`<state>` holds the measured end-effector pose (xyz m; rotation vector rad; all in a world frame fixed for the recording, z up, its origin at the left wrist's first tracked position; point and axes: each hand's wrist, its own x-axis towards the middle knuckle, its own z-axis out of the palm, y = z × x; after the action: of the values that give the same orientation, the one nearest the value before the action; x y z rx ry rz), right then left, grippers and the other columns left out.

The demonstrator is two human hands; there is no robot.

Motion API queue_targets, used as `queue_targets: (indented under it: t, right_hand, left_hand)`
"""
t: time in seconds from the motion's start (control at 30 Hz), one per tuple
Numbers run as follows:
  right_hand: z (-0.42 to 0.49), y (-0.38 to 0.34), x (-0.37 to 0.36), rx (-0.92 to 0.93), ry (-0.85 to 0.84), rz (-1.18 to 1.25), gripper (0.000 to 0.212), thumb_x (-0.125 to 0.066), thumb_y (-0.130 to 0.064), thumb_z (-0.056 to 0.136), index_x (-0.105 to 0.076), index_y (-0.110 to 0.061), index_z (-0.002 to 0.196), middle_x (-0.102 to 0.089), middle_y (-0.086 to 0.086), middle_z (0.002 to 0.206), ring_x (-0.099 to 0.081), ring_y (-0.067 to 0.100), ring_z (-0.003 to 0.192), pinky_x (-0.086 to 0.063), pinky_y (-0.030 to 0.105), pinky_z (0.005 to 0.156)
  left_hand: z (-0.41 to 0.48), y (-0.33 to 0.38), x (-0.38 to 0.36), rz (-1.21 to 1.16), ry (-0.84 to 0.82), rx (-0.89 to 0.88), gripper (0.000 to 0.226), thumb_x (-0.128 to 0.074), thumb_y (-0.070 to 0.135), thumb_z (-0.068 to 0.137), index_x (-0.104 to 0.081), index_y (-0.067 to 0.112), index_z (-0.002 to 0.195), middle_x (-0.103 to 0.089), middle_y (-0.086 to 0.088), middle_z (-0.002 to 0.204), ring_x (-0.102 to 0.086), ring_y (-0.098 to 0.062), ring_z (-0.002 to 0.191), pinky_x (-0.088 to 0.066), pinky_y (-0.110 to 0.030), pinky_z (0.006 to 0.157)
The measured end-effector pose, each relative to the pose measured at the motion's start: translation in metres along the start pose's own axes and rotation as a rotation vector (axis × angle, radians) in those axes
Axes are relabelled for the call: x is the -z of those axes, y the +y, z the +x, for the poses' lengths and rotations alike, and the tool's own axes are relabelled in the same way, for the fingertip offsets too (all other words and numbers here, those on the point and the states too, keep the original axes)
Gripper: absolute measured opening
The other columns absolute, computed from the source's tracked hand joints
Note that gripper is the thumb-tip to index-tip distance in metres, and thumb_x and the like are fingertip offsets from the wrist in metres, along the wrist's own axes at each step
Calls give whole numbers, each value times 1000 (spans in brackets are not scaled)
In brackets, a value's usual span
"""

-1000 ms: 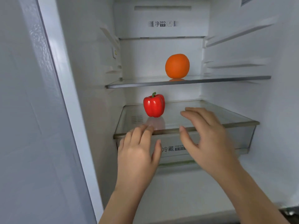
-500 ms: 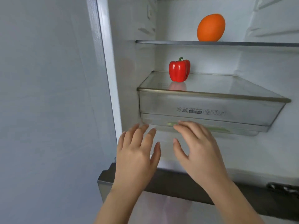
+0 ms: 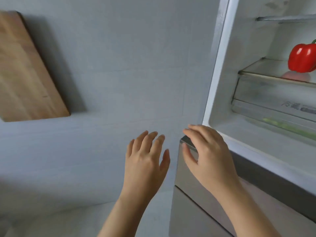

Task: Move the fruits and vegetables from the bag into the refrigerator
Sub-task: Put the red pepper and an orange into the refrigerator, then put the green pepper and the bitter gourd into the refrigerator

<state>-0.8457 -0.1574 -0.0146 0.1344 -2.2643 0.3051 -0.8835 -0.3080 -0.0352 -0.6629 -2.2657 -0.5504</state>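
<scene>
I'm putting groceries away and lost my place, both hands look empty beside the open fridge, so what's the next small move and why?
Probably turn further left to find the bag. Both the left hand and the right hand are open and empty, the red pepper already sits in the refrigerator, and no bag is in view.

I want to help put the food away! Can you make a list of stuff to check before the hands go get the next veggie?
1. Left hand free to grab: ok, fingers spread, holding nothing.
2. Right hand free: ok, open and holding nothing.
3. Refrigerator open for loading: ok, inside visible.
4. Red bell pepper safely placed: ok, upright on the glass shelf.
5. Space beside the pepper: ok, shelf left of it bare.
6. Bag within reach: cannot tell, out of view.
</scene>
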Motion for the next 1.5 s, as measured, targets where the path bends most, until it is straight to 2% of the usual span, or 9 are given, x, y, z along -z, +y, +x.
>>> queue_targets:
  t: [0.13, 0.4, 0.63, 0.77, 0.97, 1.23, 1.5]
  right_hand:
    - [3, -56, -25, 120, -15, 139, 35, -46, -24, 83, -66, -1, 99, -67, 13, 100, -63, 31, 93, -53, 44, 79]
    - [-2, -196, -46, 309, -57, 354, 38, -44, -26, 82, -68, -1, 99, -69, 14, 100, -64, 30, 92, -52, 41, 80]
    - [-47, -359, -50, 442, -129, 543, 38, -44, -28, 80, -68, -4, 97, -69, 12, 100, -64, 30, 91, -53, 42, 78]
    - [-79, -458, -48, 528, -190, 682, 36, -46, -27, 79, -68, -5, 97, -68, 11, 100, -64, 29, 91, -51, 40, 80]
    - [-131, -587, -43, 637, -283, 837, 37, -45, -27, 80, -68, -6, 99, -68, 10, 103, -63, 30, 96, -50, 45, 83]
    - [-178, -729, -52, 828, -397, 1015, 38, -45, -29, 79, -67, -6, 101, -68, 10, 105, -62, 30, 99, -49, 50, 84]
    - [-183, -869, -82, 989, -467, 1192, 44, -43, -32, 79, -65, -8, 108, -67, 10, 108, -62, 30, 99, -49, 51, 86]
  left_hand:
    - [-33, -39, 46, 120, 23, 117, 35, -47, 29, 85, -66, 7, 104, -67, -9, 107, -60, -32, 105, -48, -43, 86]
    - [-120, -108, 161, 343, 28, 358, 35, -45, 31, 84, -66, 12, 105, -67, -6, 109, -60, -30, 107, -46, -42, 88]
    - [-225, -165, 280, 477, 114, 511, 33, -46, 30, 82, -64, 13, 103, -66, -4, 107, -59, -29, 106, -43, -42, 90]
    - [-292, -195, 352, 574, 171, 638, 31, -48, 29, 80, -64, 14, 102, -67, -3, 105, -60, -30, 104, -47, -45, 89]
    - [-388, -223, 442, 723, 206, 796, 35, -46, 31, 82, -67, 12, 103, -68, -3, 105, -61, -29, 104, -47, -46, 90]
    - [-476, -258, 522, 907, 293, 975, 36, -47, 30, 81, -67, 10, 102, -68, -6, 104, -62, -31, 102, -48, -50, 88]
    - [-516, -328, 592, 1087, 359, 1131, 35, -49, 30, 81, -67, 10, 104, -67, -7, 107, -61, -31, 102, -48, -53, 86]
